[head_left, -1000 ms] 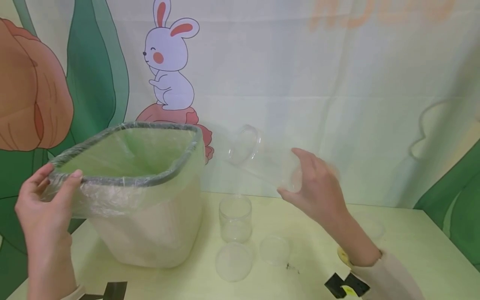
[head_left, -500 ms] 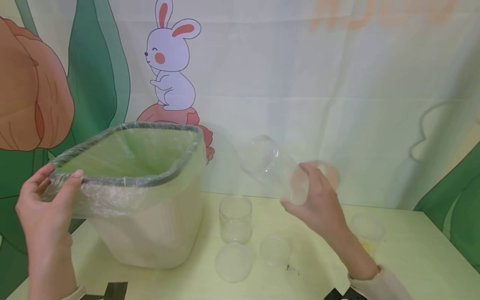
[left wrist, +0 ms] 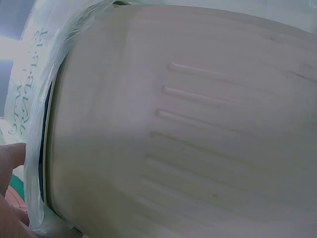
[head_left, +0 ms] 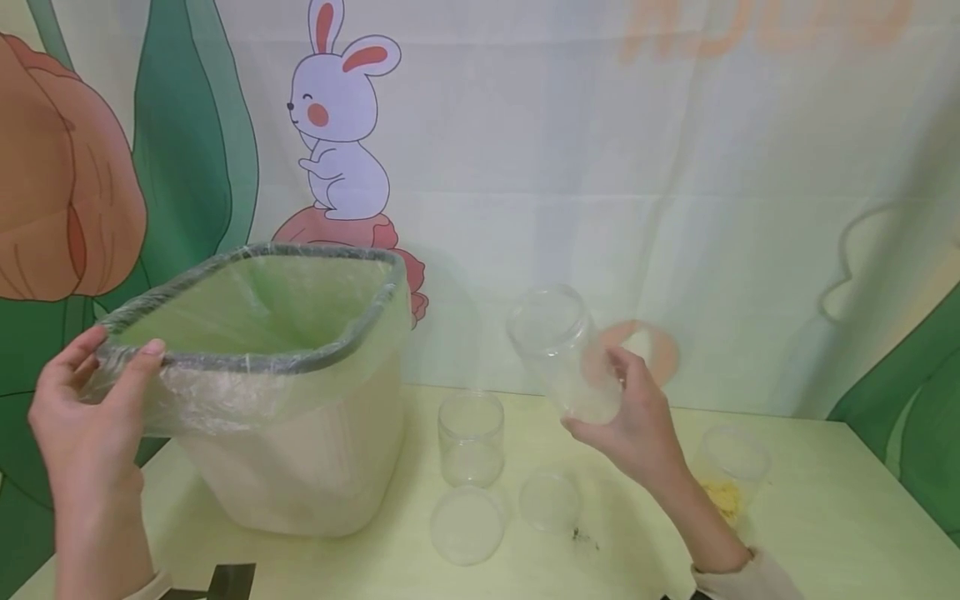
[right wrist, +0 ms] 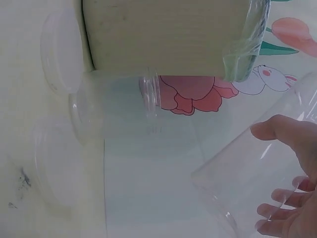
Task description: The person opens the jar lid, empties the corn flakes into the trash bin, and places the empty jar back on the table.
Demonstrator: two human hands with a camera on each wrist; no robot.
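Note:
A clear plastic jar [head_left: 551, 325] tilts to the left in the head view, raised in front of the backdrop. My right hand [head_left: 641, 417] grips its lower part, thumb on one side and fingers on the other, as the right wrist view also shows. Nothing shows inside this jar [right wrist: 237, 173]. On the left, my left hand [head_left: 93, 400] pinches the rim of a bin [head_left: 292, 467] lined with a thin clear bag [head_left: 217, 400]. In the left wrist view the bin's ribbed wall [left wrist: 198, 124] fills most of the picture, with fingertips [left wrist: 15, 156] at the bag's folded edge.
A second clear jar [head_left: 471, 437] stands right of the bin. Two round translucent lids [head_left: 468, 525] lie in front of it, near dark specks [head_left: 585, 537]. Beside my right forearm is a clear container [head_left: 738, 454] with yellow pieces [head_left: 722, 498]. A printed backdrop [head_left: 750, 208] rises behind.
My right hand has lowered the jar and drawn it to the right, away from the bin, turning it more upright. The container with yellow pieces has come into view. My left hand has stayed put.

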